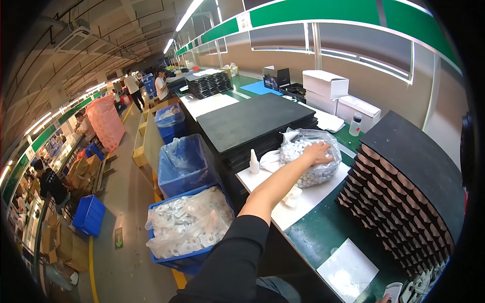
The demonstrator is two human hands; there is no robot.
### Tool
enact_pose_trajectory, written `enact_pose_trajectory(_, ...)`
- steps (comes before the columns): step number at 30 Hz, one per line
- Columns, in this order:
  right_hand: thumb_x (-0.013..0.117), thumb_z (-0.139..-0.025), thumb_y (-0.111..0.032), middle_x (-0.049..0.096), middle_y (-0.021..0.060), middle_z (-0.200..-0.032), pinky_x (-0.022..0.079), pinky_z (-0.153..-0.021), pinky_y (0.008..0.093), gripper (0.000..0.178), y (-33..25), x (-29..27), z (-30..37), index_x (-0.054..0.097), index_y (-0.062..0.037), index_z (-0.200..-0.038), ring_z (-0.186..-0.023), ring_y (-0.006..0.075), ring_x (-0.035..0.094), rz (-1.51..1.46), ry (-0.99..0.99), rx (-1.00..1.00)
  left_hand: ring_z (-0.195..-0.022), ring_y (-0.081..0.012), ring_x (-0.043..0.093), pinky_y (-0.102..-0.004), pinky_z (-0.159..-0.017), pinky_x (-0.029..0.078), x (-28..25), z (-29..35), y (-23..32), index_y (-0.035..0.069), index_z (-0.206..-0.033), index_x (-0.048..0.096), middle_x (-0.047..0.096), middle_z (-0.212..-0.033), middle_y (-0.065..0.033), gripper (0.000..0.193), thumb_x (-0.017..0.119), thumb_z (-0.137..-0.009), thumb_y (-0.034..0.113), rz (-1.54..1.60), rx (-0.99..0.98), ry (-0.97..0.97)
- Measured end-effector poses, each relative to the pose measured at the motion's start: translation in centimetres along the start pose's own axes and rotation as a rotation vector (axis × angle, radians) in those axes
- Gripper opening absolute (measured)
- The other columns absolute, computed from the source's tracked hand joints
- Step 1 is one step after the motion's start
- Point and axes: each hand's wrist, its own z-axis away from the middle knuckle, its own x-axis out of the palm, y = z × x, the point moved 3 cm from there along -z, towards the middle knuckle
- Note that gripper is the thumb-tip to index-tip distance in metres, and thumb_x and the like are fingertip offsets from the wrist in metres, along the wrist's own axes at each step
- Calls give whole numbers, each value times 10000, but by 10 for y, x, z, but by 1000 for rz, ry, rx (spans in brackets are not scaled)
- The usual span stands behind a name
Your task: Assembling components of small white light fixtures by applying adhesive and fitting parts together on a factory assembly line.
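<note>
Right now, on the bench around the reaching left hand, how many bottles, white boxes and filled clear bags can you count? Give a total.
White squeeze bottle and dark-capped bottle: 2
White boxes, two stacked and one beside them: 3
Clear bag of white pieces, at the left hand: 1
Total: 6
</note>
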Motion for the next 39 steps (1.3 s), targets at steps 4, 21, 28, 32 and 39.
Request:
enact_pose_trajectory(4, 754, -671, -123, 595, 145, -728, 484, -513, 288, 357, 5, 0, 1, 558, 64, -904, -581, 156, 556, -36, 5, 67, -1211, -373, 316, -494, -969, 292, 11, -15, -15, 208, -1341, 272, 300, -1375, -68, 724, 425, -724, 556, -18, 39, -19)
enact_pose_trajectory(21, 600, -809, -119, 492, 3, -695, 269, -386, 162, 350, 33, 6, 0, 472, -47, -1126, -476, 43, 386, -42, -11, 171, -728, -274, 629, -417, -622, 498, -35, -16, -43, 78, -717, 619, 617, -738, -116, 157, 562, -723, 225, -176, 5, 620)
enact_pose_trajectory(28, 611, -783, -59, 478, -4, -733, 336, -501, 179, 161, 19, 4, 5, 488, -20, -879, -588, 56, 413, -6, -62, 90, -458, -123, 436, -248, -371, 339, -69, -10, -78, 44, -797, 565, 475, -599, -43, 338, 426, -853, 347, 1421, -570, 403)
enact_pose_trajectory(32, 593, -782, -1, 499, 1, -776, 376, -616, 184, 86, 14, 2, 8, 528, 8, -837, -688, 66, 453, -93, -135, 50, -473, -129, 440, -224, -341, 291, -68, 3, -64, 69, -865, 468, 466, -626, -38, 229, 448, -815, 291, 1932, -719, 172)
enact_pose_trajectory(39, 562, -812, -30, 552, 29, -845, 403, -605, 193, 162, 1, 6, 3, 583, 26, -962, -706, 81, 488, -78, -157, 137, -557, -80, 418, -155, -360, 286, -62, 122, 62, 70, -1148, 425, 492, -805, -4, 290, 456, -877, 169, 2106, -60, -471)
